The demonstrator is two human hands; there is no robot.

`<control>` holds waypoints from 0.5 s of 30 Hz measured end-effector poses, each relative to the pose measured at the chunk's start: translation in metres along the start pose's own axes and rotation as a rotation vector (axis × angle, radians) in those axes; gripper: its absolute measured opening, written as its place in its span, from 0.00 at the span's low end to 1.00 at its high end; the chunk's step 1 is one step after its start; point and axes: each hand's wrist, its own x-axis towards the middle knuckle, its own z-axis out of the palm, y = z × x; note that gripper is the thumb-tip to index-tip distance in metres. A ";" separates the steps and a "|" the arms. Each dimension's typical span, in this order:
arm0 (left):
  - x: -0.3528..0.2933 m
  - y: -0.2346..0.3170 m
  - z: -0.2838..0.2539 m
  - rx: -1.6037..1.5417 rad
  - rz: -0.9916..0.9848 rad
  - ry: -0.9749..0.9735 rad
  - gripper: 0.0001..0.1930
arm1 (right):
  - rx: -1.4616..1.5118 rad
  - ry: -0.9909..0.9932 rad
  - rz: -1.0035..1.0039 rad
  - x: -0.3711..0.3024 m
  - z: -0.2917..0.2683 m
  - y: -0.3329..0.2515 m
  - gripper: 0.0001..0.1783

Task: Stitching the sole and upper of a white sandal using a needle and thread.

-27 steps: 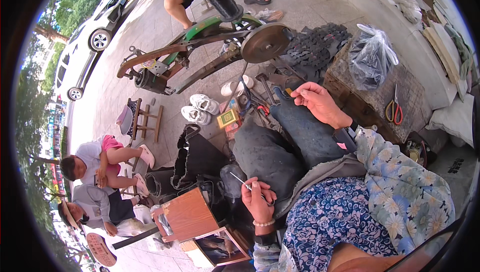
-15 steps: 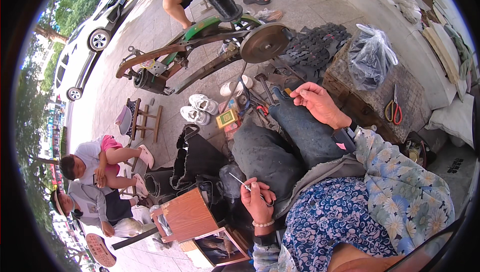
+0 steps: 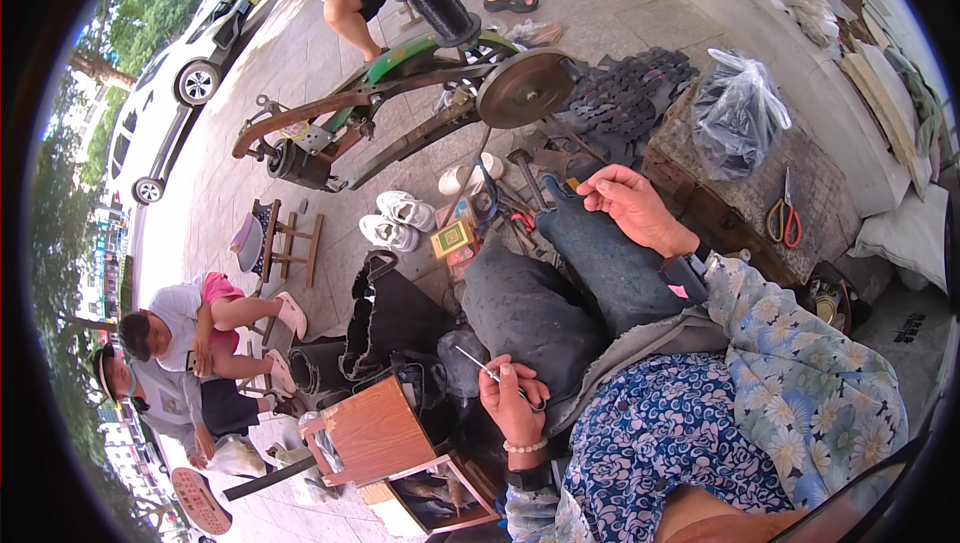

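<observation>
My left hand (image 3: pixel 513 399) is closed around a slim pointed metal tool (image 3: pixel 474 360), whose shaft sticks out toward the upper left. A dark loop shows below its fingers, like a scissor handle, but the grip hides most of it. My right hand (image 3: pixel 640 208) is raised over my knee, thumb and fingers pinched together. A small yellow bit (image 3: pixel 573 183) shows at its fingertips; whether it is held I cannot tell. Under both hands, my lap is covered by a dark worn apron (image 3: pixel 530 308).
A hand-cranked sewing machine (image 3: pixel 400 93) with a black thread spool (image 3: pixel 437 5) stands ahead. Red-handled scissors (image 3: pixel 785 213) and a plastic bag (image 3: pixel 740 113) lie on a wooden box (image 3: pixel 690 158) at right. White shoes (image 3: pixel 398 221) are on the pavement. A wooden drawer box (image 3: pixel 370 428) stands at left.
My hands stay nearly where they were. At the left, the seated person in grey has leaned and lowered a hand toward a bag.
</observation>
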 end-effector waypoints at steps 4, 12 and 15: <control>0.001 -0.001 0.000 -0.011 0.015 -0.010 0.06 | -0.018 -0.001 -0.003 0.000 0.000 0.000 0.07; 0.000 -0.002 -0.001 -0.005 0.020 -0.006 0.06 | -0.055 0.011 -0.008 -0.002 0.004 -0.002 0.07; 0.001 -0.002 -0.001 -0.008 0.018 -0.008 0.06 | -0.073 0.018 -0.011 -0.003 0.003 -0.002 0.07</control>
